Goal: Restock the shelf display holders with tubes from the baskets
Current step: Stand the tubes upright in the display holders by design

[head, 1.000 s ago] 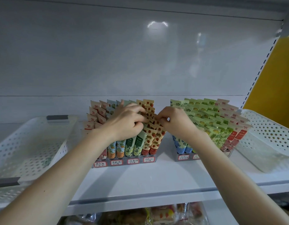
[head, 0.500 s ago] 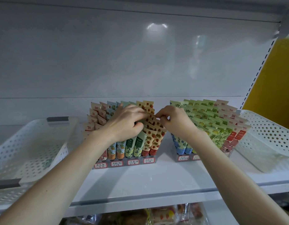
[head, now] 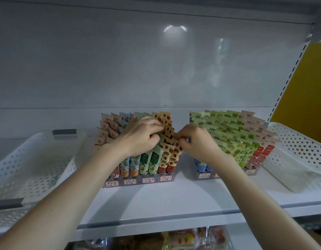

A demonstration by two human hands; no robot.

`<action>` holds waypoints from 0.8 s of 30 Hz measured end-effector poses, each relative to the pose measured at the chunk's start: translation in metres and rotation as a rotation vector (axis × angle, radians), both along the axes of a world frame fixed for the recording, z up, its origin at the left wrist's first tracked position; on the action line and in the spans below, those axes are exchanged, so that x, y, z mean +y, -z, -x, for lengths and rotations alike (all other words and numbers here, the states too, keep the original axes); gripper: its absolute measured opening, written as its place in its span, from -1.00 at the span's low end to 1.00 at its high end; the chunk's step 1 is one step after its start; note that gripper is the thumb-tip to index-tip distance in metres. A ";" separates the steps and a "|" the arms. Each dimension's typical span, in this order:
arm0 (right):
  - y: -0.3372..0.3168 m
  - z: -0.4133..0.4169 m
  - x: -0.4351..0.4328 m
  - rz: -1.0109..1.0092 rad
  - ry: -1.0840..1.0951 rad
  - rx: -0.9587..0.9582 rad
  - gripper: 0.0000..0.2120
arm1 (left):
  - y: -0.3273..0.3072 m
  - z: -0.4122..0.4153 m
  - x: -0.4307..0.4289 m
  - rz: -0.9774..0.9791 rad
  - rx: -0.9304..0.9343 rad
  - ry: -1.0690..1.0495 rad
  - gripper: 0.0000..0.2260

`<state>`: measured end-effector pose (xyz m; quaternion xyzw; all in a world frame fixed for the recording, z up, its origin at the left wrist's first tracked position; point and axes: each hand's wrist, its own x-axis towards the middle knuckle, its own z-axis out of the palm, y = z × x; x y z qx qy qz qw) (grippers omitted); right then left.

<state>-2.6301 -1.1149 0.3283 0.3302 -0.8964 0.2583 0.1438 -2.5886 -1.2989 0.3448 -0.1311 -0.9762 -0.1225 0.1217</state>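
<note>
Two clear display holders stand on the white shelf, both packed with upright tubes in tiered rows. The left holder [head: 138, 180] carries pink, orange, green and strawberry-print tubes [head: 167, 157]. The right holder [head: 204, 175] carries blue, green and red tubes [head: 233, 134]. My left hand [head: 140, 136] lies over the left holder's middle rows, its curled fingers gripping tube tops beside the strawberry column. My right hand [head: 197, 141] pinches the top of a strawberry tube at that holder's right edge. Which tubes sit under the palms is hidden.
A white perforated basket [head: 38, 159] with grey handles stands at the left of the shelf, another white perforated basket [head: 297, 152] at the right. The shelf's front edge [head: 156, 221] runs below my forearms. Wrapped packages [head: 183, 240] lie on the shelf underneath. A yellow wall is at the right.
Both hands stay on the strawberry column of the left holder; the fingers have shifted slightly among the tube tops. The view has moved only a little.
</note>
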 end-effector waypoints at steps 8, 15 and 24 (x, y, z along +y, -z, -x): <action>-0.009 0.019 -0.014 0.000 0.011 -0.019 -0.70 | -0.010 0.014 -0.005 0.085 -0.051 -0.103 -0.61; -0.008 0.024 -0.017 -0.011 0.017 -0.023 -0.68 | -0.008 0.018 -0.008 0.099 -0.038 -0.091 -0.63; -0.009 0.038 -0.028 0.000 0.025 0.011 -0.59 | -0.016 0.030 -0.011 0.074 -0.081 -0.113 -0.59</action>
